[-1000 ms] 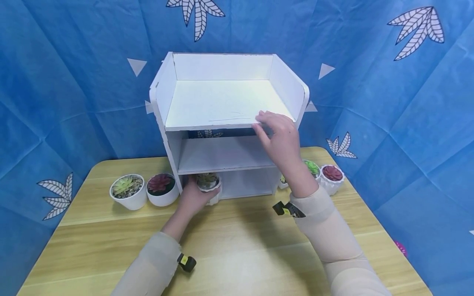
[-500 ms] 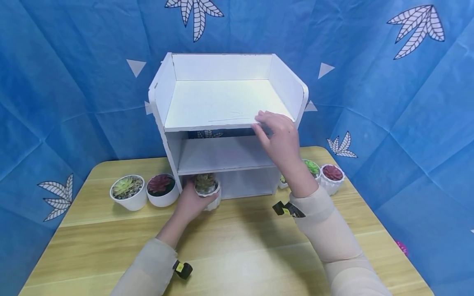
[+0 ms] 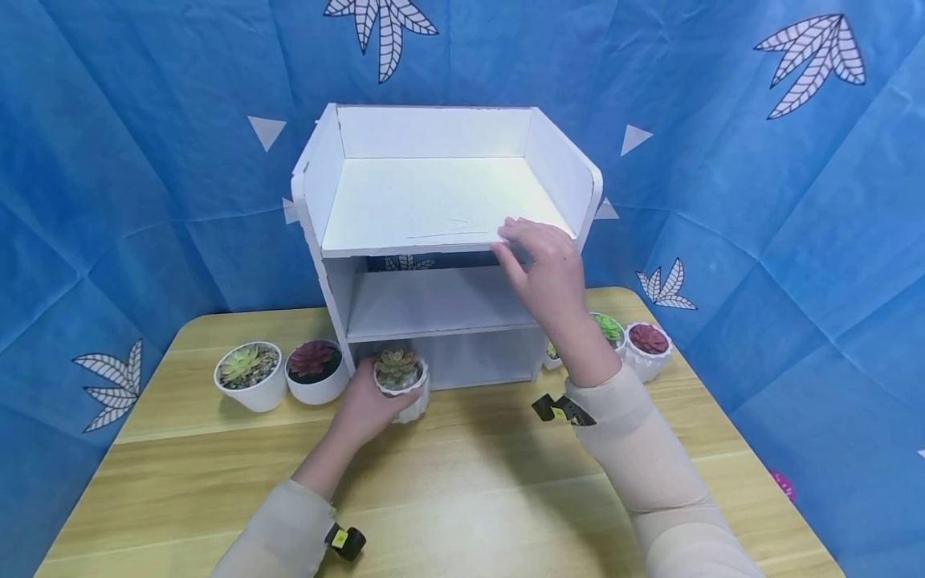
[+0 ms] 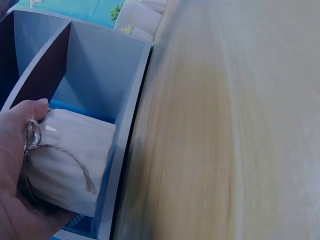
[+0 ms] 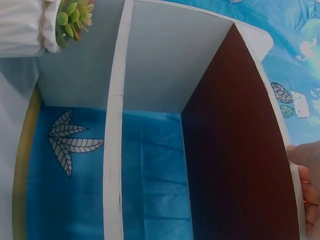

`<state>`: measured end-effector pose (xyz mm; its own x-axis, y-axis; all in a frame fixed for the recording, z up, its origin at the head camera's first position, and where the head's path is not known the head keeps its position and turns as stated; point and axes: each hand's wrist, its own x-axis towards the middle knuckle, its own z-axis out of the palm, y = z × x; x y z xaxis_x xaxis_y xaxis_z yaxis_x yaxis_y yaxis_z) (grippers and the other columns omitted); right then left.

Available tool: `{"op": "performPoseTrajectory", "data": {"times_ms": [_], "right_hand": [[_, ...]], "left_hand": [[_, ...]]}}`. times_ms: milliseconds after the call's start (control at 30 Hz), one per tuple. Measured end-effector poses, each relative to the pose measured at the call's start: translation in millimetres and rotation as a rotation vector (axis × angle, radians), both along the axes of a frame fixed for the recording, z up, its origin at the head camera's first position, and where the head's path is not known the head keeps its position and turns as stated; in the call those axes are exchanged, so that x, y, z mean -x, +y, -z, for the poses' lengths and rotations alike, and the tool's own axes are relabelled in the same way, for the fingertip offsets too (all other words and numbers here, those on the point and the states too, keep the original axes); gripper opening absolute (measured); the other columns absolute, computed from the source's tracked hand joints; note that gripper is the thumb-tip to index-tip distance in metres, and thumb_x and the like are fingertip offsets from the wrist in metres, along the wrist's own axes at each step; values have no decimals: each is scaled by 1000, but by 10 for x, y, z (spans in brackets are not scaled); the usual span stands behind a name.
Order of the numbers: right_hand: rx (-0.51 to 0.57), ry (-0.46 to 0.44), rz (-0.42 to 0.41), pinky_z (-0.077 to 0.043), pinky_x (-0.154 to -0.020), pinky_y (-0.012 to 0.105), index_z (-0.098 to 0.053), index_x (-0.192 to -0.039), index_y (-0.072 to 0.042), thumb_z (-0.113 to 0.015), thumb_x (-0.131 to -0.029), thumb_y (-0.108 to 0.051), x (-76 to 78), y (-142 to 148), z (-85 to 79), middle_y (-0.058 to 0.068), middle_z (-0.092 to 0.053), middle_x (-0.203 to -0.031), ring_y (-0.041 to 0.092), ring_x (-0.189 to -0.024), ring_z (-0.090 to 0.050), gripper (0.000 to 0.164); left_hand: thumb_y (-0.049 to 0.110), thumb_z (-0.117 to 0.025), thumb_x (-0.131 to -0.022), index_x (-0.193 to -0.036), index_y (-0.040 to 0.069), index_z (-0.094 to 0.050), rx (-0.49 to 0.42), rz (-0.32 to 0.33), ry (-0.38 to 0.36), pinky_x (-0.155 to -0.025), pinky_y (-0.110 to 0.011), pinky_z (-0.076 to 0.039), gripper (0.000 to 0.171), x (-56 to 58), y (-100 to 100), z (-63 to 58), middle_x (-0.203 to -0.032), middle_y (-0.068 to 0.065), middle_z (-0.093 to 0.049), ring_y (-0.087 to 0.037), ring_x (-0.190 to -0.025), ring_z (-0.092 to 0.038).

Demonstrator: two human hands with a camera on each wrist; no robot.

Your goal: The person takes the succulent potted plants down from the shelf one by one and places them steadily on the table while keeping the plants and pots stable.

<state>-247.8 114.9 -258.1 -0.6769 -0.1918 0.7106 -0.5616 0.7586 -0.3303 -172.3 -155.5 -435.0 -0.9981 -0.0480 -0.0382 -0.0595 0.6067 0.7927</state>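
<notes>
My left hand [image 3: 364, 409] grips a small white pot [image 3: 414, 407] with a succulent [image 3: 396, 365] in it, at the front left of the white shelf unit's [image 3: 433, 201] lowest compartment. Twine tied in a bow circles this pot in the left wrist view, with the thumb and fingers around its side. Over the front edge of the top board lies my right hand [image 3: 545, 269], fingertips on top and thumb at the edge. The right wrist view has the fingers [image 5: 305, 156] at that board's edge, partly out of frame.
Left of the unit stand two white pots, one with a pale green succulent [image 3: 246, 365], one dark red [image 3: 312, 359]. Several potted succulents, including a dark red one [image 3: 648, 339], stand at the right, partly behind my arm. A blue curtain [image 3: 181, 160] hangs behind the wooden table [image 3: 462, 490].
My left hand has drawn the potted succulent forward and slightly left, out from under the middle board. The right hand has stayed in place.
</notes>
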Motion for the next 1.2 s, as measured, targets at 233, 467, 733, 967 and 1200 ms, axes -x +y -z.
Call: {"op": "performPoseTrajectory", "data": {"times_ms": [233, 467, 733, 967, 1200], "right_hand": [[3, 11, -7, -39, -110, 38, -74, -118, -10, -70, -95, -33, 5, 3, 4, 4, -69, -126, 20, -125, -60, 32], [0, 13, 0, -39, -111, 38, -74, -118, -11, -70, -95, -33, 4, 6, 7, 3, -69, -126, 19, -125, -60, 32], [1, 14, -7, -39, -111, 38, -74, -119, -11, -69, -96, -33, 1, 3, 9, 3, -69, -126, 19, -125, -60, 32], [1, 12, -2, -39, -111, 37, -74, -119, -11, -69, -96, -33, -1, 4, 4, 3, -69, -126, 19, -125, -60, 32], [-2, 1, -1, -39, -111, 38, -74, -120, -11, -69, -96, -34, -8, 10, 4, 3, -69, -126, 19, -126, -59, 33]], "left_hand": [[61, -83, -71, -146, 3, -34, -6, -17, 7, -108, -52, -41, 106, -59, -48, -32, -141, -18, -49, -36, -129, -51], [63, -83, -70, -149, 6, -33, -36, -8, 5, -109, -53, -40, 109, -122, -98, -64, -143, -15, -48, -35, -131, -49], [66, -81, -70, -149, 6, -34, -29, -16, 5, -109, -55, -39, 110, -211, -164, -129, -144, -16, -48, -36, -131, -49], [64, -82, -70, -149, 6, -34, -10, -23, 32, -107, -56, -40, 109, -285, -219, -208, -143, -17, -49, -36, -131, -50], [69, -79, -70, -154, 3, -26, 10, -48, -17, -108, -58, -38, 120, -362, -289, -278, -149, -22, -43, -40, -135, -45]]}}
